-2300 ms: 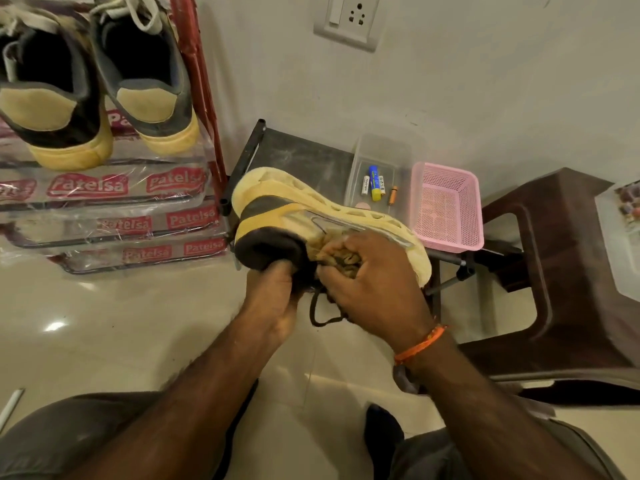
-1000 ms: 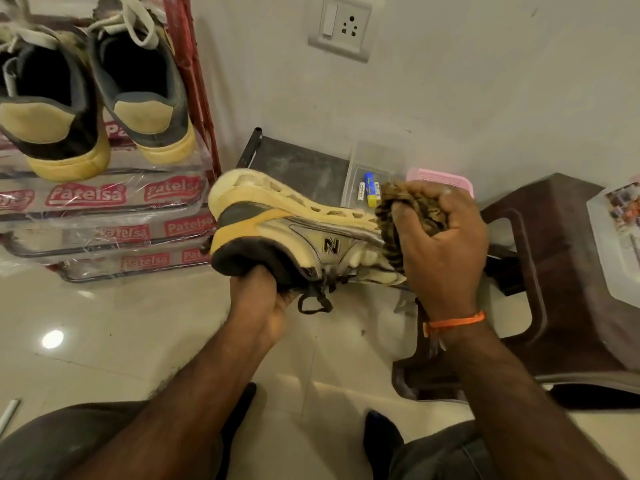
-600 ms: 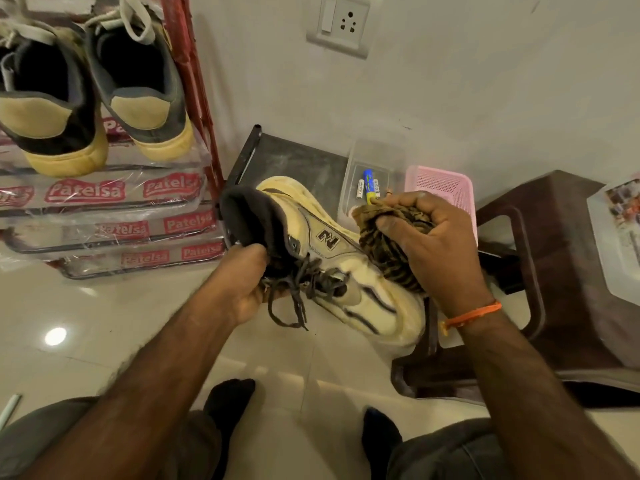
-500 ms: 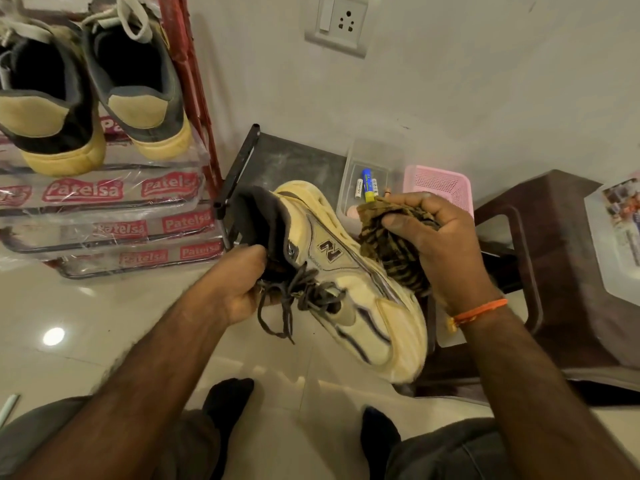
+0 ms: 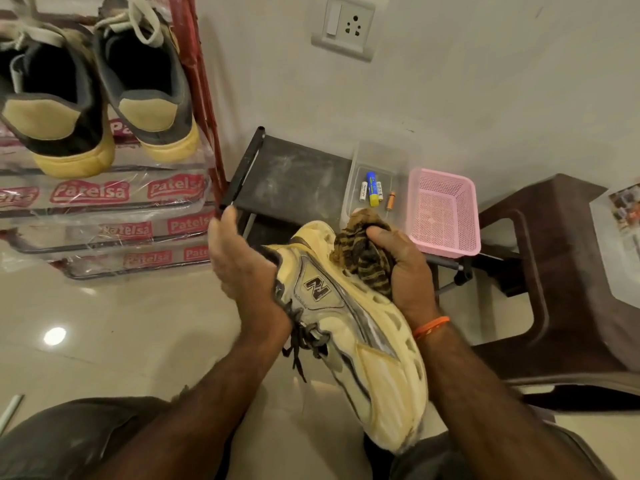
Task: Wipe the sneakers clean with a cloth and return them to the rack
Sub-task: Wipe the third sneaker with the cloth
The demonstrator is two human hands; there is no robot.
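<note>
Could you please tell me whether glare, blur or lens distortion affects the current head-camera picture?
Head view: a bright glare spot sits on the glossy floor; the left hand looks slightly motion-blurred, while the sneaker and cloth stay fairly sharp; the wide-angle lens bends the rack near the edge; lighting is warm and dim.

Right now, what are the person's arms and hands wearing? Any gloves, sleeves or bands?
Both forearms are bare, with no sleeves in view. The left hand and right hand wear no gloves. A thin orange band circles the right wrist. No watch or rings show.
</note>
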